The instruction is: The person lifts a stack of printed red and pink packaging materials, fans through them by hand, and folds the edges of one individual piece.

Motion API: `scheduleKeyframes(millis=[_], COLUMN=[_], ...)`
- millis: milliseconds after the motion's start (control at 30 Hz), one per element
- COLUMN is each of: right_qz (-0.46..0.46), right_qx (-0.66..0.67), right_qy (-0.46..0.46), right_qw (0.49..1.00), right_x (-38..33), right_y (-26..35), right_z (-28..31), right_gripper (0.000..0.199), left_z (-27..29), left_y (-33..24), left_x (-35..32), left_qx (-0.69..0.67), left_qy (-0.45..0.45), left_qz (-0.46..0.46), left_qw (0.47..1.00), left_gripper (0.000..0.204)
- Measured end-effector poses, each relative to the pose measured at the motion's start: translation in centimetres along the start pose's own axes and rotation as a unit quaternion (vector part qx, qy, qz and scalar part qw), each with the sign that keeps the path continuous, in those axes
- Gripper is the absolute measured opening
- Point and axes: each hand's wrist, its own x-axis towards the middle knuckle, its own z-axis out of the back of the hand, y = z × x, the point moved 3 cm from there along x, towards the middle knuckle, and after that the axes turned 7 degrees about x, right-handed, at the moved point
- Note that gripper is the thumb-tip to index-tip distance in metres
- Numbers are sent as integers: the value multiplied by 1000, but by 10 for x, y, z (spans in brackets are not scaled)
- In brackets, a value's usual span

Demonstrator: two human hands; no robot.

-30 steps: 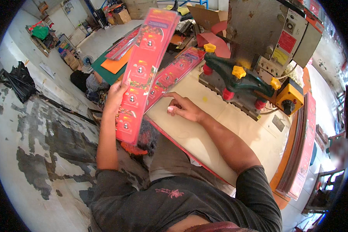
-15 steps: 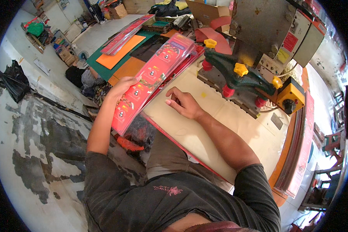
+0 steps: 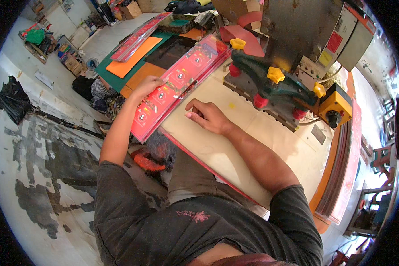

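A long red printed plastic sheet (image 3: 167,94) with a row of round designs lies slantwise at the left edge of the machine's cream-coloured bed (image 3: 252,137). My left hand (image 3: 147,88) grips its left long edge, thumb on top and fingers hidden beneath. More red sheets (image 3: 210,75) show under its right edge. My right hand (image 3: 207,117) hovers or rests over the cream bed, fingers loosely bent and thumb apart, with nothing seen in it. Beyond it stands a press with a dark green metal bracket (image 3: 277,84), yellow star knobs (image 3: 275,75) and red collars.
Red printed sheets (image 3: 139,37) and an orange sheet (image 3: 133,57) lie on a green mat (image 3: 103,75) at the far left. A yellow control box (image 3: 334,108) with a black dial juts out at right, beside a tall stack of sheets (image 3: 341,177). A grey wall borders the left.
My left hand and the red printed sheet have shifted slightly away from me. My right hand keeps nearly the same place and bent pose.
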Motion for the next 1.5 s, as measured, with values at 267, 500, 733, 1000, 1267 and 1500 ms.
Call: scheduleKeyframes(millis=[267,500,733,1000,1267,1500], right_qz=[2,-2,0,8,60,34], right_qx=[10,-9,-39,-34,-39,-36], right_qy=[3,22,26,24,-1,11], right_qw=[1000,1000,999,999,997,999], right_x=[1,2,2,4,5,4], right_y=[1,6,6,4,-6,-5], right_z=[2,1,2,2,-3,-4], right_gripper=[32,40,39,40,38,40], left_z=[-31,-53,-68,-62,-57,-34], left_y=[-46,-50,-51,-54,-51,-46], left_x=[-30,-40,-28,-18,-24,-22], left_qx=[234,357,345,287,257,176], left_qy=[-96,-124,-158,-185,-200,-170], left_qz=[-196,-128,-156,-165,-209,-167], left_qw=[947,917,912,925,922,955], left_gripper=[86,114,128,119,109,103])
